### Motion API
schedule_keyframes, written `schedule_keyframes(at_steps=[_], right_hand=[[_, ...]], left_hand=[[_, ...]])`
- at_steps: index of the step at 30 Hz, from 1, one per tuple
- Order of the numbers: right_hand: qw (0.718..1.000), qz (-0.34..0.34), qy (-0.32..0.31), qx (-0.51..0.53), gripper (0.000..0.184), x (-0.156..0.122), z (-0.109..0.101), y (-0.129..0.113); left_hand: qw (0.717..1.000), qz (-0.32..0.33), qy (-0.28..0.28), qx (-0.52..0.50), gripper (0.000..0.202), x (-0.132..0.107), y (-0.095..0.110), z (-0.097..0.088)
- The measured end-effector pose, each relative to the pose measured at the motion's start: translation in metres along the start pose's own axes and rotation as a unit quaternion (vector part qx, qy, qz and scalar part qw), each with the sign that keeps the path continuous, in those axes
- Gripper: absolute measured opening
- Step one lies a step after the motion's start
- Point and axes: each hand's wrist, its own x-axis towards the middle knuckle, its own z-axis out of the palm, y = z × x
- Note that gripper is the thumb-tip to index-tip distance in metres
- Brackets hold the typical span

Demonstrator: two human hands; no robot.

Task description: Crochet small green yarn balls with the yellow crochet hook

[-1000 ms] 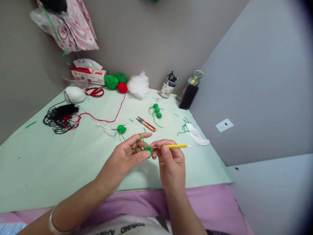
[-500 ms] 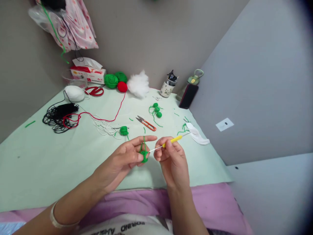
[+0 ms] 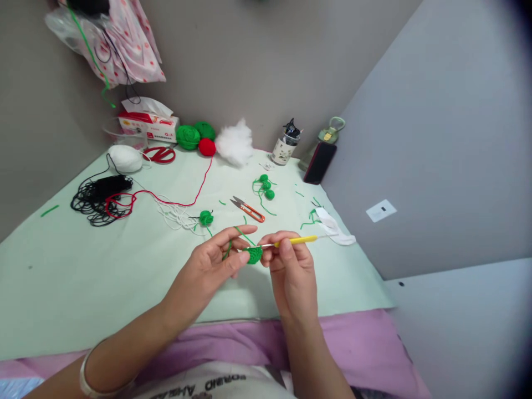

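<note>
Between thumb and fingers, my left hand (image 3: 218,260) pinches a small green crochet piece (image 3: 254,255). Green yarn runs from it over my raised left index finger. My right hand (image 3: 293,260) grips a crochet hook by its yellow handle (image 3: 301,240), held nearly level. The hook's metal end meets the top edge of the crochet piece, and my right fingertips are close beside it. Just beyond my left hand lies a small green yarn ball (image 3: 206,218). Thread snips with orange handles (image 3: 253,214) rest behind the hands.
Black yarn (image 3: 103,191), a white yarn ball (image 3: 125,159) and red scissors (image 3: 160,154) lie at left. At the back are green yarn balls (image 3: 188,137), red yarn (image 3: 206,147), white stuffing (image 3: 235,142) and a tissue box (image 3: 147,126). A phone (image 3: 320,163) leans at right; small green balls (image 3: 266,186) lie mid-table.
The crochet piece has moved slightly right and up, turning in my left fingers. The hook has tilted closer to level. The small green yarn ball has shifted a little left and up.
</note>
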Motion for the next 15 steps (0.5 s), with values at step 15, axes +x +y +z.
schedule_keyframes(at_steps=[15], right_hand=[[0.988, -0.1, -0.032, -0.114, 0.021, -0.0079, -0.0008, -0.0071]], left_hand=[[0.997, 0.038, 0.025, 0.067, 0.033, 0.0013, -0.0017, -0.0044]])
